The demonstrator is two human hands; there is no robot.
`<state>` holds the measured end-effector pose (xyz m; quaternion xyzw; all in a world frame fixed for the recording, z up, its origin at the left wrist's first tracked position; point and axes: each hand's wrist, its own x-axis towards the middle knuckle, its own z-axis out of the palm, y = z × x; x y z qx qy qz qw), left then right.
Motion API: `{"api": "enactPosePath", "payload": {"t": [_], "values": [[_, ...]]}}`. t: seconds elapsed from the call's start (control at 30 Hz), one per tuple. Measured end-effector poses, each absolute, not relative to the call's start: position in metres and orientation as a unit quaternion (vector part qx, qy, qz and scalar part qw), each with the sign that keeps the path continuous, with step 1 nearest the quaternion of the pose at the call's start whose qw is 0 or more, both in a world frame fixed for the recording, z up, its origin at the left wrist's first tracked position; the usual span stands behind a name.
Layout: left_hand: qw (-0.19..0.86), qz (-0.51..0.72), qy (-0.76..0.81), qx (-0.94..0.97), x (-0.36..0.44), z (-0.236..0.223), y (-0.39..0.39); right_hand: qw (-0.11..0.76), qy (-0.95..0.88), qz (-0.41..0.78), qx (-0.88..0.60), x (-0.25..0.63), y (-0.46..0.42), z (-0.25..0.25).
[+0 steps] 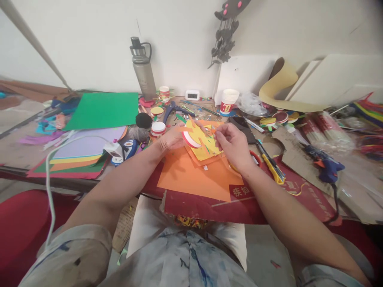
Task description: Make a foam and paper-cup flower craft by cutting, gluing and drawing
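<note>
My left hand grips a round paper craft piece, yellow on its face with a red and white rim, and holds it tilted above the table. My right hand is closed in a pinch at the right side of the same piece, on a small orange paper strip. Under both hands lie a yellow paper cutout and an orange paper sheet on a red cardboard.
A yellow utility knife and blue glue gun lie at the right. Green paper, stacked coloured sheets, tape rolls, a metal bottle, blue pliers and a paper cup stand left and behind.
</note>
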<state>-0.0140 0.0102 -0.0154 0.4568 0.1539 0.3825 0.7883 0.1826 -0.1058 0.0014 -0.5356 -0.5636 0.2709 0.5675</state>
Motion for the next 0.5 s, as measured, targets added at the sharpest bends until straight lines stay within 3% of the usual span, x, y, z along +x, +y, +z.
{"api": "enactPosePath", "payload": {"t": [0.27, 0.5], "values": [[0.777, 0.379, 0.170, 0.473, -0.011, -0.022, 0.013, 0.639, -0.541, 0.287, -0.466, 0.179, -0.111, 0.005], [0.781, 0.350, 0.192, 0.480, -0.016, -0.022, 0.011, 0.645, -0.610, 0.160, -0.431, 0.173, -0.123, 0.009]]}}
